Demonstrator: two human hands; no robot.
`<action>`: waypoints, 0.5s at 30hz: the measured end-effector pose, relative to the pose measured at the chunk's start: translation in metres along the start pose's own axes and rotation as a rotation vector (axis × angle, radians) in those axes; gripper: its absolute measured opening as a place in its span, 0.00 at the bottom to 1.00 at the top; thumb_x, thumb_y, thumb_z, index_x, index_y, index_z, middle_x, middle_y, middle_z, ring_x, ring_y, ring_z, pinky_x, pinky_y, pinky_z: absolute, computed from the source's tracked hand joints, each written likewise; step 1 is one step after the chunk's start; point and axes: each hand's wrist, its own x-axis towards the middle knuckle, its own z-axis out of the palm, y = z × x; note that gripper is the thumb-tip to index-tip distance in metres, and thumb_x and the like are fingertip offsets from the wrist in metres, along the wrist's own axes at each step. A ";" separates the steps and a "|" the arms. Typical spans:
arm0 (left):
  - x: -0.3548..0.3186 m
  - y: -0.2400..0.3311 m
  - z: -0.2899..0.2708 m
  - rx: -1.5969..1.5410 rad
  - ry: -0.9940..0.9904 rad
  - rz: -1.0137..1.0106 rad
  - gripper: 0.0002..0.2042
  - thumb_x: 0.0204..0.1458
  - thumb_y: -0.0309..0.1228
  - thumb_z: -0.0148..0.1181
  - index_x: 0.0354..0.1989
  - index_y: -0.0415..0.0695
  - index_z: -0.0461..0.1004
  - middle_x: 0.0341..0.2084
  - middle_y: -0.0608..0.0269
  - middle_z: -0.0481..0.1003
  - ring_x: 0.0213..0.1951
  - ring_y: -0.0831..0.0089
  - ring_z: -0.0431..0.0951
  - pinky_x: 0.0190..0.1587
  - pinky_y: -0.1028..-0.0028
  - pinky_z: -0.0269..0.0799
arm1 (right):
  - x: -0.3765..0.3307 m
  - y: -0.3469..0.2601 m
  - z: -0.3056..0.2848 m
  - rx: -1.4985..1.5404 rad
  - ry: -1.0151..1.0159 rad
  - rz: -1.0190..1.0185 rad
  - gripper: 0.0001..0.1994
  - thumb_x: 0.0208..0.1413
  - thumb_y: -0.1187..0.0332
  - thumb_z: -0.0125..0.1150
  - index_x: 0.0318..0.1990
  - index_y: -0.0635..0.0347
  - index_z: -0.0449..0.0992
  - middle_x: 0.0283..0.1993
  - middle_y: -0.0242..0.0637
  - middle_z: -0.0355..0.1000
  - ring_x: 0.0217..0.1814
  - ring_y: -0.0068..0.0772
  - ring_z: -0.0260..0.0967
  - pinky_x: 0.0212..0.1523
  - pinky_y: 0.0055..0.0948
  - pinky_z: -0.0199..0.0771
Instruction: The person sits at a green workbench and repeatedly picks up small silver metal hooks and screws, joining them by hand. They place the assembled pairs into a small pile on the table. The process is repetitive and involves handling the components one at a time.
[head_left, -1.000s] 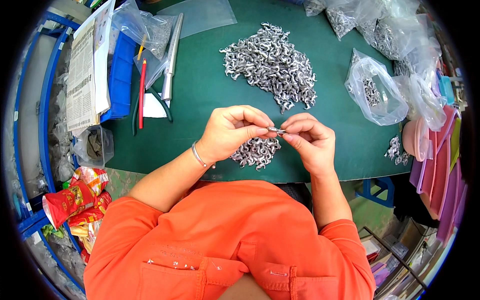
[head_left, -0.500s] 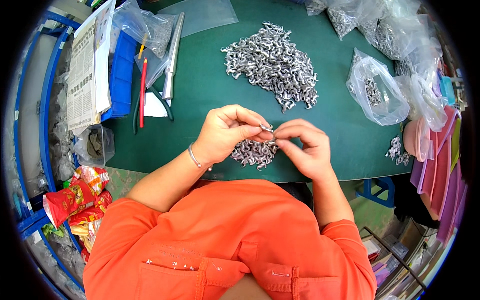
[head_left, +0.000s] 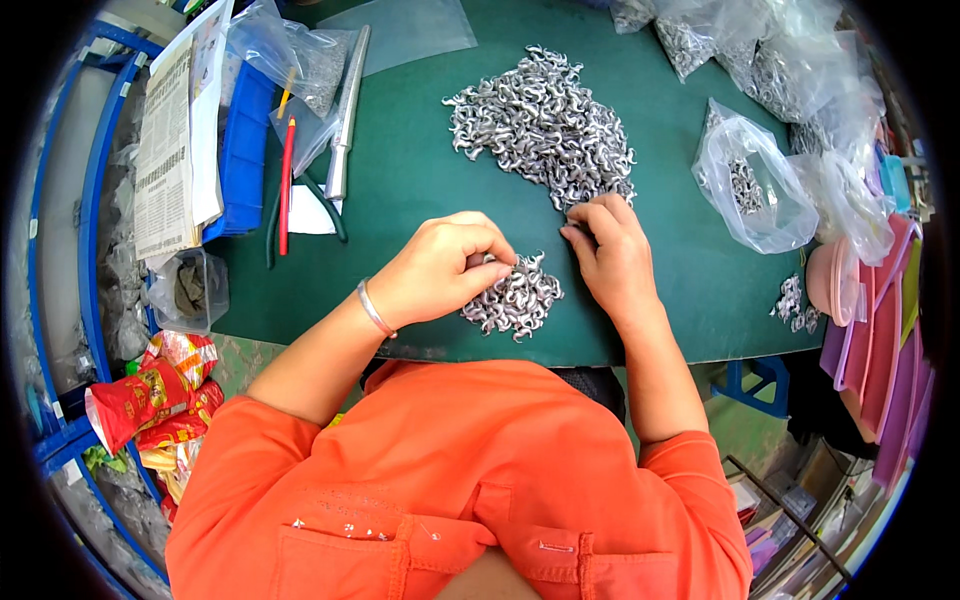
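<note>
A large pile of small, curved silver metal pieces (head_left: 540,125) lies on the green tabletop, with a smaller pile of the same kind (head_left: 520,305) nearer my body. My left hand (head_left: 440,268), with a silver bangle at the wrist, is over the left edge of the small pile, thumb and fingertips pinched together. Whatever is between them is too small to make out. Bent fingers of my right hand (head_left: 615,250) reach the lower tip of the large pile, thumb close to the forefinger. Its fingertips partly hide the pieces there, so any piece held cannot be told.
To the left lie a red pencil (head_left: 287,185), dark-handled pliers (head_left: 272,225), a tapered metal rod (head_left: 345,120) and a blue bin (head_left: 240,160) with papers. An open plastic bag of metal parts (head_left: 750,190) sits right, near a pink container (head_left: 833,280) and more bags.
My hands, close together above the small pile before, have parted. The right moved up to the large pile's lower tip; the left drew slightly left and down to the small pile.
</note>
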 end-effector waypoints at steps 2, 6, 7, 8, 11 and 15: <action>0.010 0.001 0.005 0.073 0.093 0.098 0.05 0.48 0.19 0.62 0.34 0.39 0.78 0.31 0.62 0.75 0.28 0.75 0.75 0.29 0.78 0.69 | -0.003 0.002 -0.002 0.023 0.015 -0.026 0.06 0.46 0.76 0.67 0.32 0.61 0.76 0.34 0.38 0.70 0.39 0.45 0.70 0.38 0.38 0.72; 0.042 -0.014 0.023 0.225 0.228 0.331 0.09 0.46 0.19 0.63 0.37 0.40 0.77 0.33 0.57 0.73 0.31 0.62 0.75 0.34 0.69 0.72 | -0.013 0.002 -0.006 -0.030 0.047 -0.032 0.05 0.47 0.77 0.66 0.33 0.62 0.78 0.33 0.39 0.70 0.37 0.44 0.70 0.37 0.37 0.71; 0.050 -0.017 0.028 0.275 0.253 0.376 0.10 0.45 0.20 0.64 0.38 0.40 0.77 0.34 0.57 0.73 0.33 0.60 0.75 0.36 0.67 0.72 | -0.014 0.001 -0.007 -0.052 0.056 -0.036 0.05 0.47 0.77 0.66 0.33 0.62 0.79 0.34 0.40 0.71 0.36 0.43 0.70 0.36 0.36 0.71; 0.057 -0.020 0.033 0.319 0.275 0.425 0.11 0.45 0.20 0.64 0.38 0.40 0.76 0.34 0.57 0.72 0.34 0.58 0.75 0.38 0.66 0.73 | -0.017 -0.001 -0.010 0.026 0.033 0.037 0.05 0.48 0.77 0.66 0.35 0.63 0.80 0.33 0.39 0.71 0.35 0.41 0.70 0.35 0.34 0.71; 0.066 -0.025 0.041 0.450 0.267 0.357 0.10 0.43 0.23 0.67 0.35 0.41 0.75 0.32 0.58 0.70 0.35 0.57 0.74 0.38 0.63 0.72 | -0.024 -0.006 -0.015 0.284 -0.032 0.261 0.07 0.51 0.76 0.65 0.38 0.64 0.81 0.33 0.38 0.73 0.32 0.33 0.72 0.33 0.29 0.72; 0.070 -0.030 0.046 0.493 0.313 0.351 0.09 0.42 0.24 0.67 0.31 0.41 0.73 0.30 0.57 0.69 0.34 0.57 0.74 0.37 0.62 0.72 | -0.030 -0.005 -0.016 0.673 -0.043 0.484 0.06 0.54 0.77 0.64 0.39 0.66 0.80 0.34 0.34 0.75 0.34 0.22 0.72 0.35 0.22 0.74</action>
